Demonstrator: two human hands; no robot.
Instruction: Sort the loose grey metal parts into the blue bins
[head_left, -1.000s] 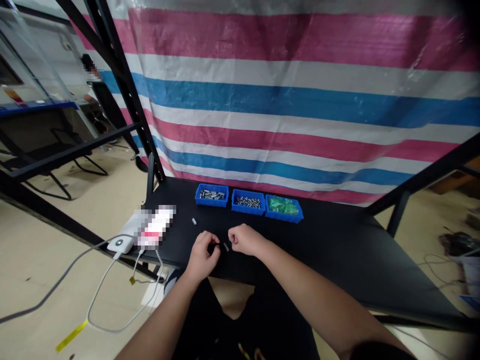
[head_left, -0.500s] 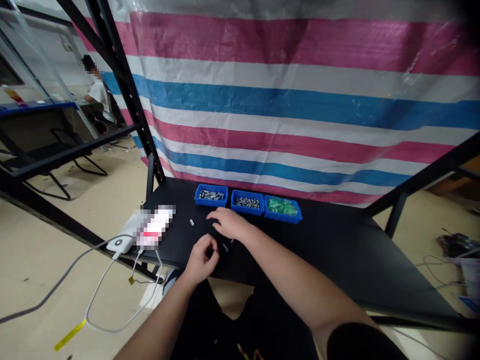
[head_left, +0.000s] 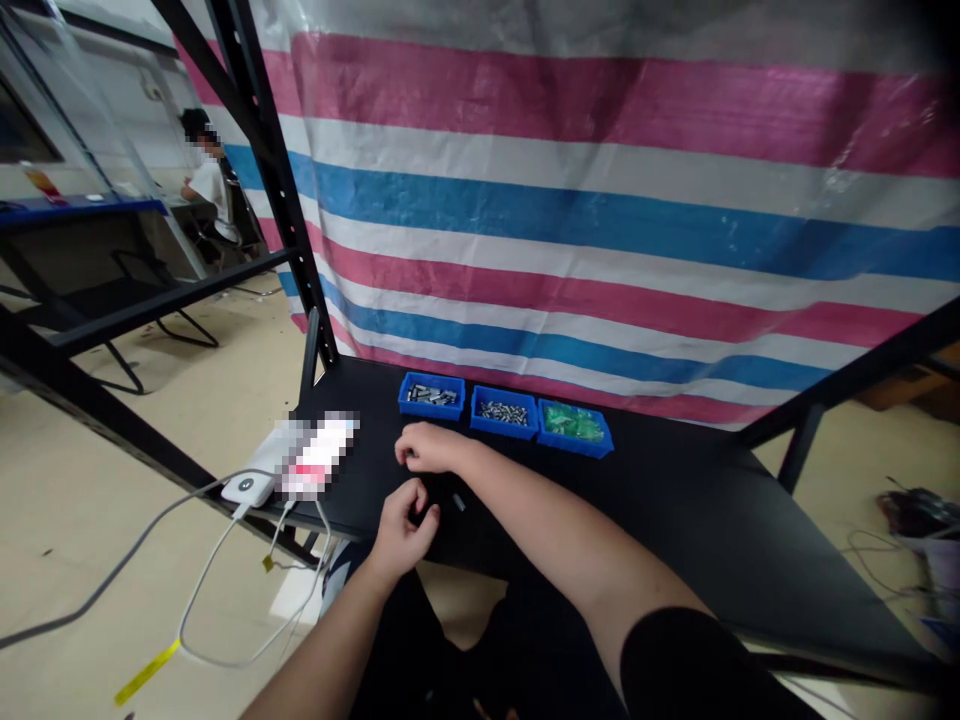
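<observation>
My right hand point(head_left: 429, 447) reaches across the black tabletop, its fingers bent down and closed against the surface. It covers the spot where a small metal cylinder lay, and what its fingertips hold is hidden. Closer to the table's front edge is my left hand point(head_left: 403, 525), half curled, with thumb and forefinger a little apart and nothing visible between them. Beneath my right forearm, a small silvery cylinder point(head_left: 459, 502) lies on the table. Behind my hands stand blue bins of metal cylinders point(head_left: 431, 396), small metal parts point(head_left: 504, 413) and green pieces point(head_left: 574, 423).
A blurred-out phone-like device point(head_left: 319, 460) and a white box point(head_left: 249, 487) with cables lie on the left of the table point(head_left: 675, 510). Black frame posts point(head_left: 289, 200) flank it, and a striped sheet point(head_left: 562, 210) hangs behind. A person point(head_left: 210, 185) sits far left.
My right hand has moved left and down onto the loose cylinder, which is now out of sight. My left thumb and forefinger have come apart. The view has shifted slightly.
</observation>
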